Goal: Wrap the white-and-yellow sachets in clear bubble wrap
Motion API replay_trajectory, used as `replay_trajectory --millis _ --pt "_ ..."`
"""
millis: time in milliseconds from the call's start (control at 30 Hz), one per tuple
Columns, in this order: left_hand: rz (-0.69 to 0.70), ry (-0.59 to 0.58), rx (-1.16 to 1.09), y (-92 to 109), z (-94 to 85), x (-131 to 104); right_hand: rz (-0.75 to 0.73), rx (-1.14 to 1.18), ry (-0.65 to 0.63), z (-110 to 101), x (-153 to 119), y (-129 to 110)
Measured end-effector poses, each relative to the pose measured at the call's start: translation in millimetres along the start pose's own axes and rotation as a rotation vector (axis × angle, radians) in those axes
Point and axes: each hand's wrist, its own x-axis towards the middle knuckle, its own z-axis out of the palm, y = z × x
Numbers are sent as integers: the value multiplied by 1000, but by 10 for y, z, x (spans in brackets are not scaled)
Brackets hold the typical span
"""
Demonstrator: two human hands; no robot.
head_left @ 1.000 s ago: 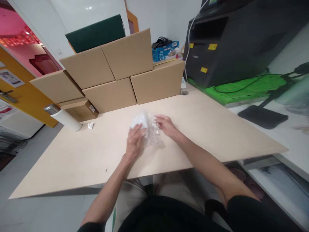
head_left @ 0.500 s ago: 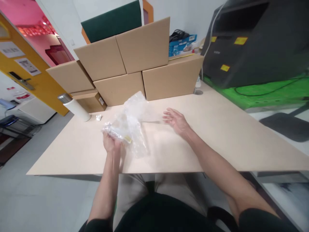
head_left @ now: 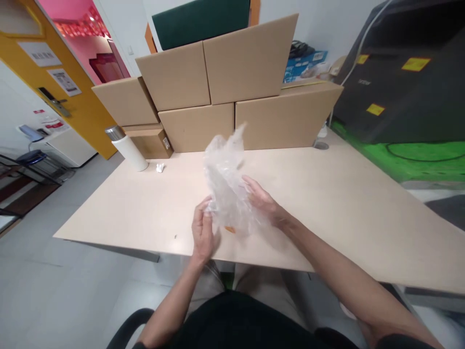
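Note:
A crumpled sheet of clear bubble wrap (head_left: pixel 228 189) stands up loosely over the front part of the table, blurred by motion. My left hand (head_left: pixel 203 228) is closed on its lower left edge, thumb and fingers pinching the film. On the other side my right hand (head_left: pixel 259 196) is against the wrap, its fingers stretched out and partly covered by the film. A small orange-yellow patch (head_left: pixel 230 229) shows at the lower edge of the wrap. What lies inside the folds I cannot make out.
A white bottle (head_left: pixel 129 152) with a metal cap stands at the left by a crumpled white scrap (head_left: pixel 160 167). Stacked cardboard boxes (head_left: pixel 198 128) line the back of the table (head_left: pixel 119 208). A large black machine (head_left: pixel 392 77) is at the right.
My left hand and the bubble wrap have moved right, nearer my right hand. My right hand, apart from the wrap before, now touches it. The camera view has turned left.

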Motion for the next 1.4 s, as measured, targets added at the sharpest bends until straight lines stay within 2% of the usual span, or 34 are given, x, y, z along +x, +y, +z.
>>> replay_trajectory --millis 100,233,300,367,400,467,567,633,667,700,767,900,967,1033,1100,1167,1267,1333,1400 --pt "7 -12 -14 -31 -77 -13 31 -35 93 22 0 -71" --pt "-115 159 -12 -157 -435 49 9 -6 288 -67 59 -173" --pt "-146 263 102 -186 -661 52 -4 38 422 -159 87 -229" --pt "-62 280 314 -158 -826 33 -14 51 515 -271 108 -269" --pt "7 222 439 -126 -866 21 -19 41 541 -328 116 -278" --pt "145 7 693 -47 -849 13 -24 0 560 -430 133 -271" --pt "248 -295 973 24 -665 63 -24 -57 567 -532 169 -211" --pt "247 -384 1014 19 -552 123 -24 -84 583 -569 195 -167" --pt "240 -390 978 6 -526 152 -23 -92 594 -583 206 -151" --pt "235 -358 910 -8 -529 178 -18 -97 606 -597 213 -142" --pt "220 -195 736 -28 -630 225 -2 -97 624 -624 217 -145" --pt "167 273 485 4 -1120 310 41 -98 651 -677 196 -194" --pt "182 439 568 57 -1371 329 66 -133 657 -696 192 -206" --pt "274 548 838 117 -1507 318 84 -168 659 -703 200 -194" --pt "359 523 1081 161 -1484 292 94 -189 658 -701 217 -162" --pt "337 333 1189 172 -1325 287 101 -205 661 -697 233 -121" --pt "110 -8 1248 128 -982 371 110 -230 680 -701 246 -65" --pt "-24 -119 1274 70 -782 471 117 -241 678 -717 251 -37" --pt "-91 -155 1280 0 -642 569 127 -253 670 -744 257 -11"
